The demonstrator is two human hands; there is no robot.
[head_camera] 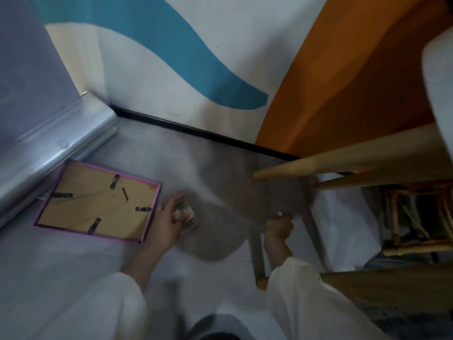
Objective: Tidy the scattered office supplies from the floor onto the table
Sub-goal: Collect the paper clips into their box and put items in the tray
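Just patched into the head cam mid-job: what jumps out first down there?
A pink-edged picture frame lies face down on the grey floor at left, beside a silver base. Just right of it, the left hand grips a small clear item, too blurred to name. The right hand is curled near the wooden table legs.

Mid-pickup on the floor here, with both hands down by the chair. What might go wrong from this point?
1. The left hand grips a small clear item that is blurred; if it is glass or slippery, a loose hold could drop it.
2. The purple picture frame lies face down right beside that hand, so a sweep could knock or scrape it.
3. The right hand is curled low beside the wooden chair legs; rising carelessly could bump them.
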